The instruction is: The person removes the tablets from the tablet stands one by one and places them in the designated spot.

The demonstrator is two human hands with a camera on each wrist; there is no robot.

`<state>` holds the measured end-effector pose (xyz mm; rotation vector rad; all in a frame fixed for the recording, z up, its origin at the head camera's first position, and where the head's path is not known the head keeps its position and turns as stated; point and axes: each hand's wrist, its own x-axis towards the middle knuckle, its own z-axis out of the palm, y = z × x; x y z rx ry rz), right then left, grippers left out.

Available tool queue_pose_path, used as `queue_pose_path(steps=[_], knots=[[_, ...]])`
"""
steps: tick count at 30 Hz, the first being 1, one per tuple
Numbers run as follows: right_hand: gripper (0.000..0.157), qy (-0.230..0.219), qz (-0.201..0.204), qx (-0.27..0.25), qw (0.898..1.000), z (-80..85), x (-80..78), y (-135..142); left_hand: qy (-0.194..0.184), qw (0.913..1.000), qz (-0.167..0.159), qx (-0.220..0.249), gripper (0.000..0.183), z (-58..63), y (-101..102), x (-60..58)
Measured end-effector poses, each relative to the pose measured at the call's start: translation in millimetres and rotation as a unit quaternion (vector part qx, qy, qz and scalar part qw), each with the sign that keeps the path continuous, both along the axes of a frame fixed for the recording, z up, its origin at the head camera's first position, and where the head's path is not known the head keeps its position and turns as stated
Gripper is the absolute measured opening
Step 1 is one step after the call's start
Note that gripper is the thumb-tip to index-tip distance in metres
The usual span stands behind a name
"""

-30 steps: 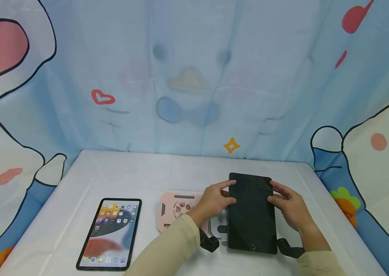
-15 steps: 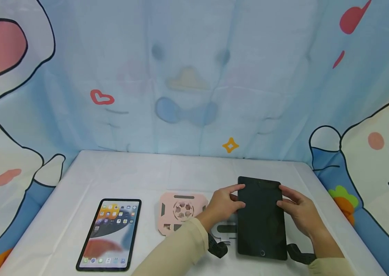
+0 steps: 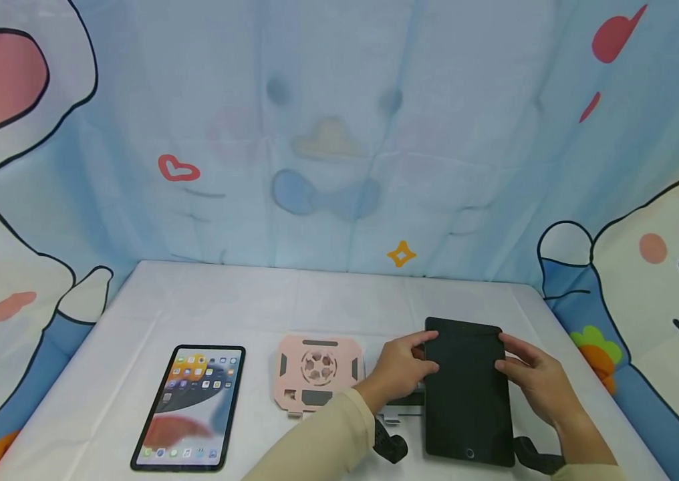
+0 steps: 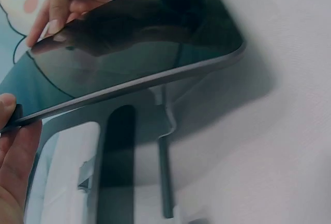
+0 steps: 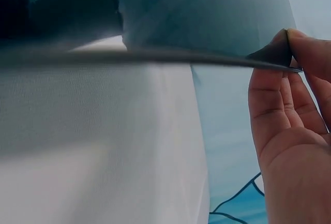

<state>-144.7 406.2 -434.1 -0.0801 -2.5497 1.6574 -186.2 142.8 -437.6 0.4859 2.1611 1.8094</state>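
A black tablet with a dark screen and a round home button is held up off the table, its far end higher than its near end. My left hand pinches its left edge near the far corner, thumb on the screen side and fingers beneath. On the opposite edge, my right hand grips the far right corner in the same way, as the right wrist view confirms. Below and left of the tablet lies a grey slotted frame, partly hidden by the left hand and the tablet.
A pink panel with a round cut-out pattern lies beside the grey frame. Farther left, a second tablet rests flat with its home screen lit. White cloth covers the table; a printed curtain hangs behind.
Both hands have carried the black tablet to the right and toward the near edge. More of the pink panel shows now. The lit tablet stays put.
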Motion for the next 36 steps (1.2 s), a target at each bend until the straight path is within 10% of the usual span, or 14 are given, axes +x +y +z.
queue_pose_path(steps=[36], knots=[[0.071, -0.061, -0.03, -0.015, 0.998, -5.7, 27.9, 35, 0.024, 0.9996, -0.015, -0.011, 0.053, -4.6, 35, 18.9]])
